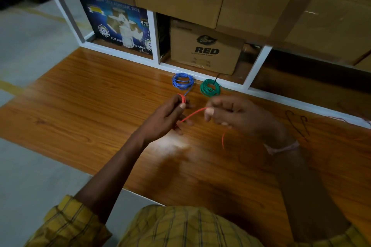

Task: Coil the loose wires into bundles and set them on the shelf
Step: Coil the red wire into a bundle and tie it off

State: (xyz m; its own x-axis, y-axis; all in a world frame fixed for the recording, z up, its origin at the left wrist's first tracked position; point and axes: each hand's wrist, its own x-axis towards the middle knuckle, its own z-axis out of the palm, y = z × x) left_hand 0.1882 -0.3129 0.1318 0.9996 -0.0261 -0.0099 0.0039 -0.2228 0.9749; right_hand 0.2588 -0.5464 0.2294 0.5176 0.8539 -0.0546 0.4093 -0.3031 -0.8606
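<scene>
left hand (170, 114): grips small loops of thin red wire (192, 115)
right hand (228, 112): pinches the same wire's free length
tabletop (90, 94): blue wire coil (182, 80), green wire coil (210, 87)

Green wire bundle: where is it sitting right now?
In the head view, the green wire bundle lies on the wooden surface against the shelf's white frame, just right of the blue bundle and beyond the right hand.

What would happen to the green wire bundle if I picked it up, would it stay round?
The green wire bundle looks like thin wire in loose loops with no tie visible, so it would probably sag and start to unwind. It seems light for its size. Lying flat on the wooden surface, it is unlikely to roll if nudged.
</scene>
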